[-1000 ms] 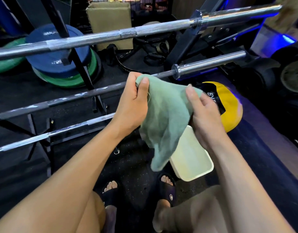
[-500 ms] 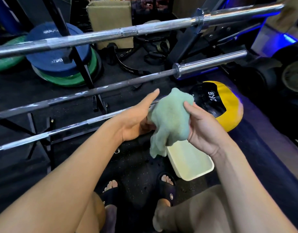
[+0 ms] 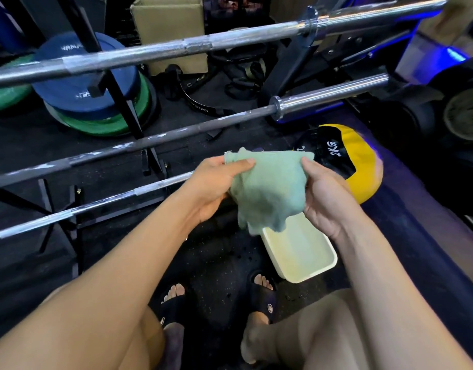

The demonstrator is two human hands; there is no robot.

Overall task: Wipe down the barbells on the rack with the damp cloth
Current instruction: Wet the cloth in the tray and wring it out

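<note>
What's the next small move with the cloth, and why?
Probably carry the green cloth left onto the nearest barbell and wrap it. Both hands, left and right, grip the cloth above the white tray; it touches no bar yet.

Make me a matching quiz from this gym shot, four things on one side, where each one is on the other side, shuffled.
Things:
1. pale green damp cloth
2. cream rectangular plastic tub
3. yellow and black 2KG medicine ball
4. round blue weight plate

Places:
A. on the floor at the right, behind the right hand
B. on top of a green plate stack, far left
C. held between the left hand and the right hand
D. on the floor below the cloth, near the feet

Pairs: 1-C, 2-D, 3-A, 4-B
</note>
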